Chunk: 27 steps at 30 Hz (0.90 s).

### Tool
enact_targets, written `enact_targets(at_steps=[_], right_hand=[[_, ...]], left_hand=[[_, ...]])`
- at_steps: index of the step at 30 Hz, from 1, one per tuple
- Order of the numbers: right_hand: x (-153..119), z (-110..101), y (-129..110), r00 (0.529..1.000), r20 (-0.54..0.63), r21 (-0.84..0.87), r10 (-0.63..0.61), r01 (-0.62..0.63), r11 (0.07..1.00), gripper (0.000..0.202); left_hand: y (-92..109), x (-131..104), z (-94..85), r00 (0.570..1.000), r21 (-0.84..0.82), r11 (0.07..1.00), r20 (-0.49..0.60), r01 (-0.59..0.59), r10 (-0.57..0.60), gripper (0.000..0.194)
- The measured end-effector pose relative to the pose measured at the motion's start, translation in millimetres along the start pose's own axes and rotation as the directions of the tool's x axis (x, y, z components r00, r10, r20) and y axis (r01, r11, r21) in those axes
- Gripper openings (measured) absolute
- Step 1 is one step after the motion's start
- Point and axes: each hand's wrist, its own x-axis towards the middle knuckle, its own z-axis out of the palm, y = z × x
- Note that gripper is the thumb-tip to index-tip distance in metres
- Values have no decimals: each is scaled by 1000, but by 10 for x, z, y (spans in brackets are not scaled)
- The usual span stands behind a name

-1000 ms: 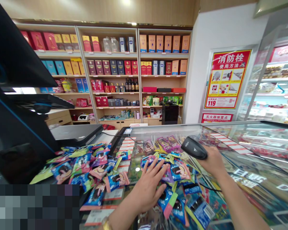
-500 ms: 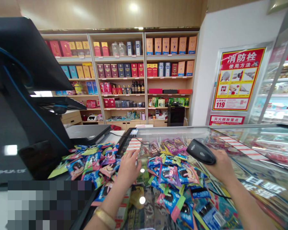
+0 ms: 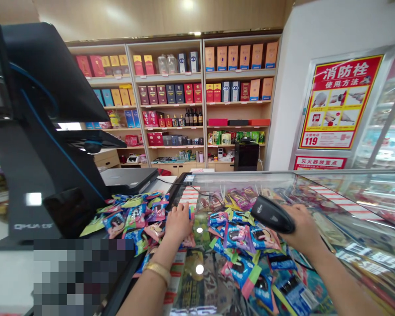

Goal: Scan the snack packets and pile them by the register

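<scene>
My right hand (image 3: 301, 226) is wrapped around the handle of a black barcode scanner (image 3: 272, 215), whose head points left over a pile of small snack packets (image 3: 238, 239) in blue, pink and green wrappers. My left hand (image 3: 179, 223) is closed, palm down, on a snack packet (image 3: 189, 241); only its blue and pink edges show past the fingers. This hand is between the right pile and a second heap of like packets (image 3: 134, 215) on the left. A gold bracelet (image 3: 158, 271) circles the left wrist.
The glass counter (image 3: 250, 177) has more goods visible beneath its top. A black checkout terminal (image 3: 49, 175) stands at left, with a flat black device (image 3: 131, 177) behind the left heap. Shelves of boxed goods (image 3: 171, 94) line the far wall. The scanner's cable (image 3: 304, 265) trails under my right forearm.
My left hand's fingers have curled in around a snack packet. The scanner's head has shifted slightly left over the right pile. The whole view has swung a little to the left.
</scene>
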Motion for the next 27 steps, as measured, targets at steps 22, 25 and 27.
enact_targets(at_steps=[22, 25, 27], right_hand=[[44, -35, -170, 999, 42, 65, -21, 18, 998, 19], [49, -45, -185, 999, 16, 81, -37, 36, 996, 20], [49, -50, -200, 999, 16, 98, -39, 38, 994, 21]], left_hand=[[-81, 31, -30, 992, -376, 924, -123, -65, 20, 42], [-25, 30, -83, 980, -741, 669, -170, -55, -107, 33], [43, -18, -153, 975, -976, 218, -64, -17, -212, 23]])
